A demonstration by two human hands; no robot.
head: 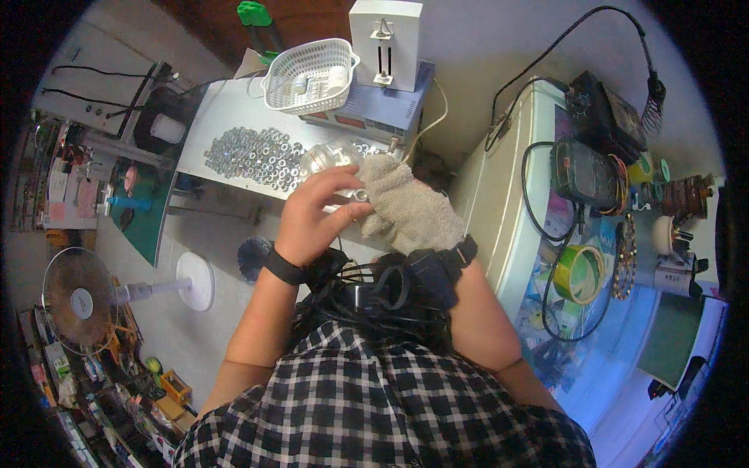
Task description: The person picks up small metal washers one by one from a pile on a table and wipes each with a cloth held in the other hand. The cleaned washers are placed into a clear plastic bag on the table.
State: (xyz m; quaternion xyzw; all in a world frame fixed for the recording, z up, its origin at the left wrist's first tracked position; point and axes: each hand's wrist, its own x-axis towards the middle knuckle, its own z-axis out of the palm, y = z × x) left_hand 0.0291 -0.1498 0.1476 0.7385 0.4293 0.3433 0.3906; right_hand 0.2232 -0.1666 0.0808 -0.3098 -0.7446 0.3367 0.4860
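My bare left hand (319,213) pinches a shiny metal nut (360,195) between thumb and forefinger. My right hand (406,205) wears a thick beige terry glove and sits right against the nut and the left fingertips. Its gloved fingers are curled, and whether they hold anything is hidden. Behind the hands, a large spread of metal nuts (254,155) lies on the white tabletop (202,126). A clear rounded plastic container (322,158) stands beside them, partly covered by my left fingers. Just past the glove, a small metal fitting (394,142) pokes up.
A white plastic basket (281,96) holding small bottles stands behind the nuts. Beside it, a white box-shaped device (386,52) rests on a blue-grey instrument case (380,108). A pale cabinet (497,187) flanks my right arm. On the left floor is a pedestal fan (82,301).
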